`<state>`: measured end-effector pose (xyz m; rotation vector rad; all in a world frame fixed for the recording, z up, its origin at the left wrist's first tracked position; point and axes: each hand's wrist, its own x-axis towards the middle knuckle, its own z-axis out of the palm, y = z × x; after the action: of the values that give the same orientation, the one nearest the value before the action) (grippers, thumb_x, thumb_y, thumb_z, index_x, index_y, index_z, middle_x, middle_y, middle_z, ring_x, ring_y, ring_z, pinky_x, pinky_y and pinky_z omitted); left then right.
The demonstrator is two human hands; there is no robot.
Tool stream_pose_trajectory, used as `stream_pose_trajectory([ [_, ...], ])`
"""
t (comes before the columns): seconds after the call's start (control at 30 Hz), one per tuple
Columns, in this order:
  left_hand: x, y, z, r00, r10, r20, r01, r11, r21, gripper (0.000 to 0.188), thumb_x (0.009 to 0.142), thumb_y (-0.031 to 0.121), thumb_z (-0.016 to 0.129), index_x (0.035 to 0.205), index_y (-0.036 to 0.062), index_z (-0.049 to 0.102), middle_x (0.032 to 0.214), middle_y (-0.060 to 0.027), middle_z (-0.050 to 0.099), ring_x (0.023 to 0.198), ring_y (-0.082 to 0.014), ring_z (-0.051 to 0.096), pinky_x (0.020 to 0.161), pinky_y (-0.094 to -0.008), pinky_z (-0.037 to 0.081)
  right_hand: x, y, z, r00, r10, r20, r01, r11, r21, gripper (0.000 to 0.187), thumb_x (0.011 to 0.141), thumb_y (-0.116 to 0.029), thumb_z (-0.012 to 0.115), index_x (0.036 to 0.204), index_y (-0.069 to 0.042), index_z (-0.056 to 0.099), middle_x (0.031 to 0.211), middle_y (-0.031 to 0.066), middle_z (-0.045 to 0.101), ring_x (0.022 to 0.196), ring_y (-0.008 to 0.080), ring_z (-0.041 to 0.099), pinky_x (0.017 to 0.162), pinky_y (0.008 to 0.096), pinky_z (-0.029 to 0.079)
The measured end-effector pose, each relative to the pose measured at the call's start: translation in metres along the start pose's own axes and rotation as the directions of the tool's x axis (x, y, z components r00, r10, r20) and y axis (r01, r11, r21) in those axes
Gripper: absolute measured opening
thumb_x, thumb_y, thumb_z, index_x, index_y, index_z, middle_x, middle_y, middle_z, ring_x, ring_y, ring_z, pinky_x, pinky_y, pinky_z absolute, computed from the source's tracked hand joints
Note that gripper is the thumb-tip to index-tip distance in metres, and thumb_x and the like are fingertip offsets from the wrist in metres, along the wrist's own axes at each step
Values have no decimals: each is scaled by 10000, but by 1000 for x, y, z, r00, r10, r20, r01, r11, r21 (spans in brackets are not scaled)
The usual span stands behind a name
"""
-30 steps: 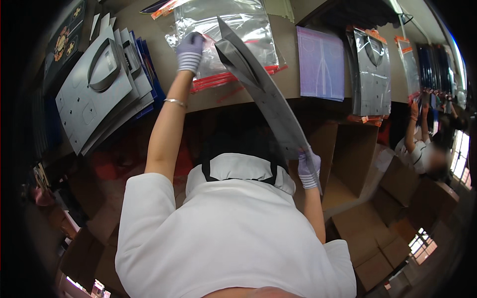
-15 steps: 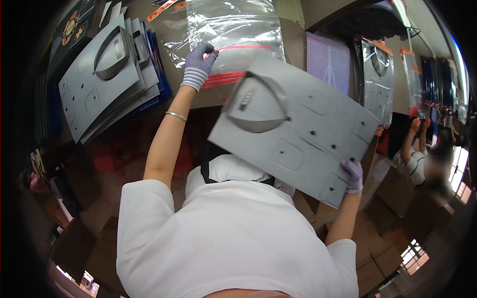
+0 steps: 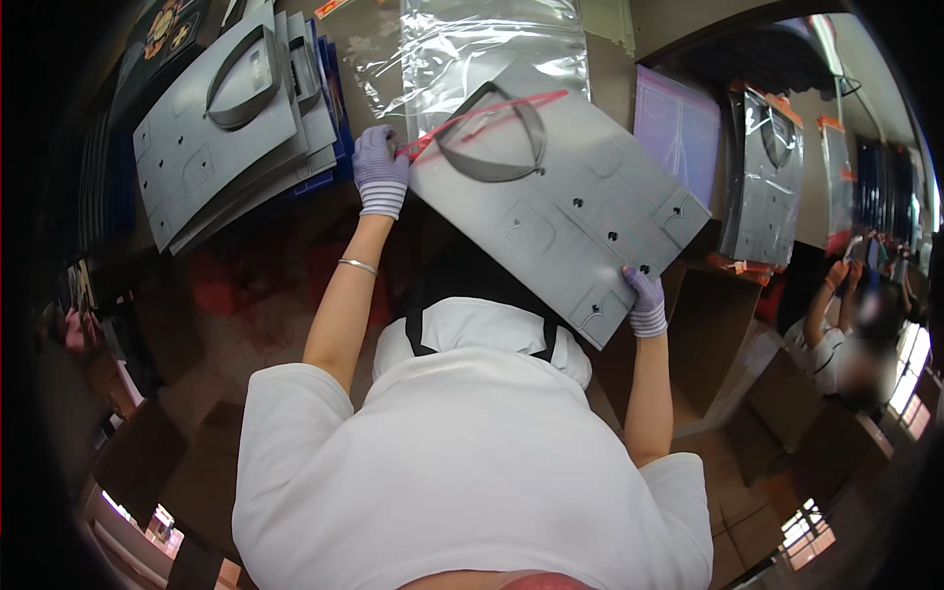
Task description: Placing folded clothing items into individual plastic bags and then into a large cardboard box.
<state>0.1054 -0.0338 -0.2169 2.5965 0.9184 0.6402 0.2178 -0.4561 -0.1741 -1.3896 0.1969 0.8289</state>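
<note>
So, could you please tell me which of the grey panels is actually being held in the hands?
The single grey panel at centre, its top entering the clear bag; right hand grips its lower corner. The others lie stacked at left.

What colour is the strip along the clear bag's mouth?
Red; the strip crosses the grey panel, clearest in the head view.

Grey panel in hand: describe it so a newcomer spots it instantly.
Start at the clear plastic bag on the bench, top centre. The grey panel enters its red-edged mouth, gloved hands at opposite corners. Unlike the stacked panels on the left, it is single and tilted.
</note>
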Motion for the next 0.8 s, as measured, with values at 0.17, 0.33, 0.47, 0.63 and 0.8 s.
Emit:
stream_pose_trajectory([
  [0.17, -9, -13, -10, 999, 24, -22, -29, 966, -256, 202, 649, 37, 647, 836, 30, 572, 859, -107, 560, 811, -272, 535, 725, -338, 441, 1, 6, 6, 1000, -2, 12, 1, 997, 78, 493, 679, -147, 653, 1117, 1, 481, 987, 86, 569, 894, 210, 555, 821, 326, 443],
  [0.33, -14, -16, -18, 994, 108, -15, -108, 952, -286, 165, 686, 34, 636, 843, 26, 585, 830, -102, 576, 806, -265, 549, 732, -330, 452, -2, 14, 7, 998, -1, -68, 10, 991, 131, 501, 683, -147, 656, 1126, 2, 476, 997, 83, 565, 891, 204, 555, 812, 318, 443],
  [0.47, -18, -15, -16, 998, 5, -63, -27, 933, -358, 149, 724, 33, 620, 867, 23, 581, 826, -114, 588, 755, -265, 575, 687, -316, 467, -9, 16, 12, 992, 82, -93, -70, 989, 129, 525, 665, -140, 677, 1130, -12, 469, 997, 73, 554, 881, 193, 546, 795, 313, 437],
  [0.63, -10, -18, -24, 998, 64, 24, -49, 913, -405, 145, 749, 43, 616, 888, 19, 583, 821, -114, 606, 738, -247, 599, 686, -297, 479, -19, 13, 27, 996, 7, -87, 9, 982, 187, 520, 673, -140, 669, 1137, -21, 467, 994, 72, 551, 880, 189, 540, 802, 311, 432],
  [0.8, -5, -9, -31, 994, 110, 27, -85, 886, -455, 122, 734, 43, 629, 849, 20, 596, 833, -107, 599, 744, -245, 585, 686, -296, 475, -20, 25, 15, 994, 23, -108, -3, 984, 180, 510, 673, -145, 670, 1127, -19, 473, 985, 64, 552, 865, 183, 539, 793, 308, 435],
])
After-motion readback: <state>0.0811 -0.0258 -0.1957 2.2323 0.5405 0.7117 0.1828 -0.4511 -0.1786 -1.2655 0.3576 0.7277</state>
